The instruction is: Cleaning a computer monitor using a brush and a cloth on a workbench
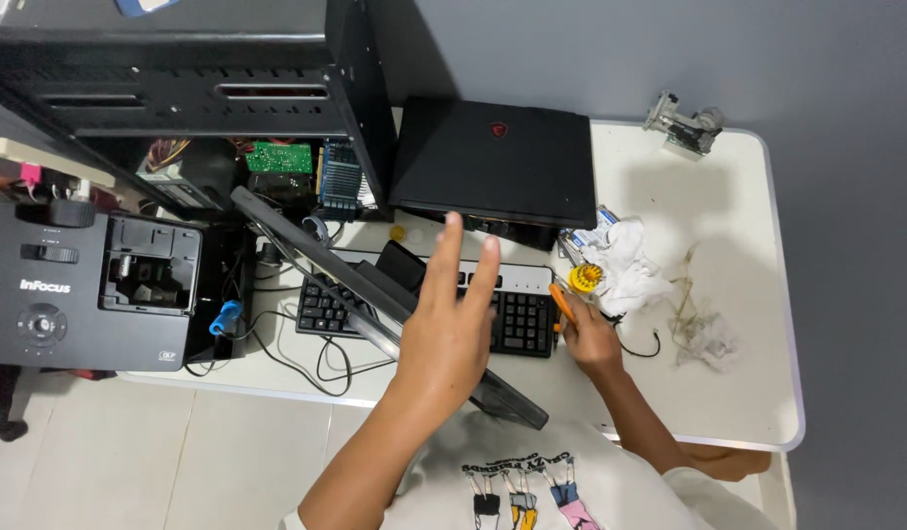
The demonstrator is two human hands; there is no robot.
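Here right hand grips orange tool; left hand hovers above keyboard.

Two hands, one keyboard, one laptop, one projector.

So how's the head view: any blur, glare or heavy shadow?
Head view: left hand slightly soft, raised nearest the camera; laptop throws a soft shadow on the table; case interior dim; no strong glare; edges bend slightly.
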